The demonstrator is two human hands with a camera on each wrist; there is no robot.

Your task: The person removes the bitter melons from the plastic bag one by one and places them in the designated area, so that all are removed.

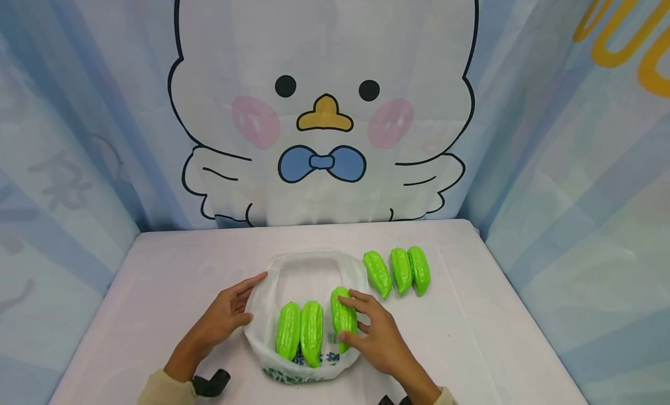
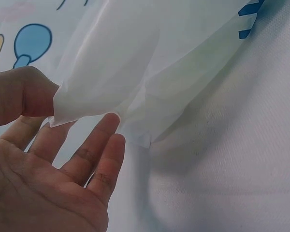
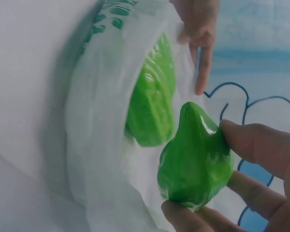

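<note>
Gourd, green, in the right hand over a white bag.
Right hand: thumb and fingers grip the gourd above the bag's right side. Left hand: fingers lie loosely extended and touch the left rim. Bag contents: two gourds, side by side, toward the front. Outside, beyond the right hand: a lone gourd just beside the bag, then a pair of gourds leaning together. In the way: the right rim, near the gripped gourd; the bagged two, to its left. Edges: a printed curtain backs the table; tabletop stretches outward past both hands. Room: bag floor shows between gripped and bagged gourds, and across the far half.
</note>
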